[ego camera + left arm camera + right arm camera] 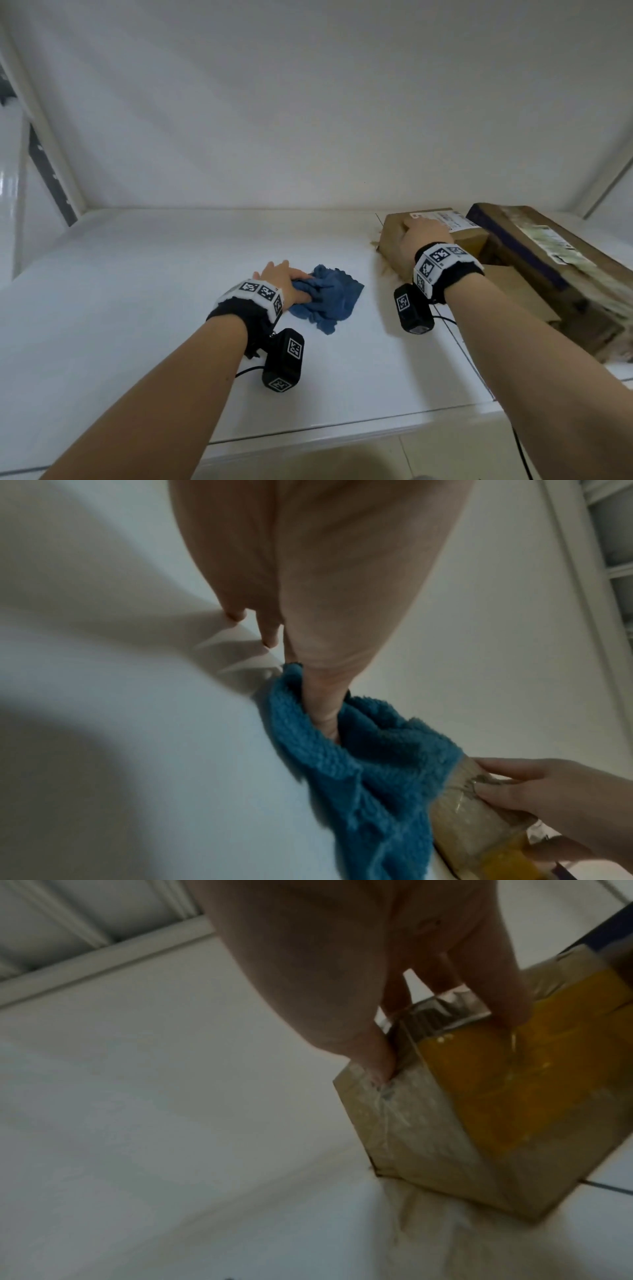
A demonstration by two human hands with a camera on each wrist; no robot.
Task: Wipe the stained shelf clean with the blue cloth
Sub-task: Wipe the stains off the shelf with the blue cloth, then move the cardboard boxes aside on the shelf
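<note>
Both forearms reached in from nearest us. Our left hand (pixel 281 279) pinched the blue cloth (pixel 329 298) bunched on the white shelf (pixel 137 291), thumb buried in it. Our right hand (pixel 423 236) gripped the taped cardboard box (pixel 390 236), just right of the cloth. We judged a tilted box could drag the brownish stain (pixel 385 270) at its base wider, and a bunched cloth might only smear it.
</note>
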